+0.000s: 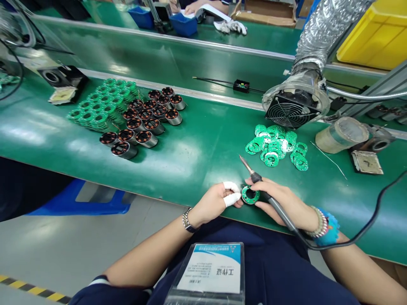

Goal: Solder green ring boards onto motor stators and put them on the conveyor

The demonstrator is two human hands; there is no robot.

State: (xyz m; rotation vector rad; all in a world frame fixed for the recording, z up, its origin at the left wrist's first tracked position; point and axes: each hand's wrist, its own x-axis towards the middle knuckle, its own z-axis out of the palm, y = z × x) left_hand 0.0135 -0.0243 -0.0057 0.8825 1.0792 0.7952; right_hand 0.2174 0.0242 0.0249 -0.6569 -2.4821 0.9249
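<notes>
The head view shows a green table (197, 152) with upright stacks of green rings (104, 101) and, beside them, metal cylinders (146, 138) with copper tops and no green ring visible on them. A loose pile of green rings (275, 148) lies below the fan (291, 111). Work looks partway through: many parts remain separate, though the finished count is unclear. The left hand (213, 205) pinches one green ring (250, 201) near the table's front edge; the right hand (286, 199) grips a soldering iron (280, 211) and steadies that ring, the iron's tip pointing away.
</notes>
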